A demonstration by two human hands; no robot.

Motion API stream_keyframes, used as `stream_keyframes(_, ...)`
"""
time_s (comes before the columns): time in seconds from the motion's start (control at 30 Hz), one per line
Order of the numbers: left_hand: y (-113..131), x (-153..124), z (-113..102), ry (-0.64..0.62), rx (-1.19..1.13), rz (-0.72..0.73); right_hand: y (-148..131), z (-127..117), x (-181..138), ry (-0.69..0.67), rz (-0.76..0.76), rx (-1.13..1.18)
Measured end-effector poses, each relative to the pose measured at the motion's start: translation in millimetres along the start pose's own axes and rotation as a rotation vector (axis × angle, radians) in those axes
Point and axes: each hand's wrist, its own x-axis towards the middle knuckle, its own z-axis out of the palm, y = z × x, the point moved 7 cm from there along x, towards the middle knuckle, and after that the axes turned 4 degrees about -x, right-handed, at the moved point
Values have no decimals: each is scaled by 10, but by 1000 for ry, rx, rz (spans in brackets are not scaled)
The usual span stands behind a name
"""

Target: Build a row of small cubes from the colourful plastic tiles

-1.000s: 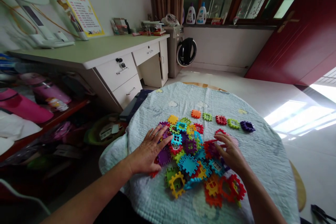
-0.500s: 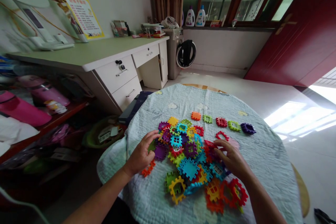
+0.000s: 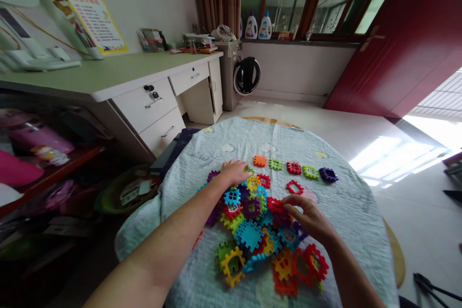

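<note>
A heap of colourful plastic interlocking building blocks [image 3: 250, 235], square with notched edges, lies on the cloth-covered table [image 3: 357, 231]. My left hand [image 3: 235, 172] reaches over the far left part of the heap. Its fingers are stretched out, and it hides some blocks beneath; no block shows in it. On the heap's right side, my right hand [image 3: 306, 211] has thumb and forefinger closed at the edge of a red block [image 3: 275, 205]. A loose red hexagonal frame [image 3: 295, 187] lies just beyond that hand.
Beyond the heap runs a row of single blocks, from an orange block [image 3: 260, 160] to a dark purple block [image 3: 328, 175]. A desk [image 3: 144, 65] with drawers stands at the left. Behind is a washing machine [image 3: 231, 77] with its door open.
My left hand has moved from the heap's left edge forward and right, over its far side. My right hand stays at the red block. The view has shifted slightly right.
</note>
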Motion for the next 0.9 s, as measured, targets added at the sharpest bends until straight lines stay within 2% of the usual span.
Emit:
stream_keyframes(0.17,268,-54,96,-126,54,211,95,-91,6,102,26,-3)
stream_keyframes(0.33,476,-261,156,-257,-69,335,260,-162,9,210,63,5)
stream_keyframes(0.43,543,-381,124,-198,-109,384,292,-178,-10,220,68,-11)
stream_keyframes(0.53,508,-504,14,-73,-198,418,249,-150,-24,189,6,-41)
stream_keyframes(0.67,120,-637,-206,195,-252,317,205,-44,-14,131,-60,-74)
stream_keyframes(0.77,-336,-697,-282,332,-246,214,190,13,4,139,-56,-97)
stream_keyframes(0.9,-972,-688,-280,469,-188,64,120,54,9,121,-102,-114)
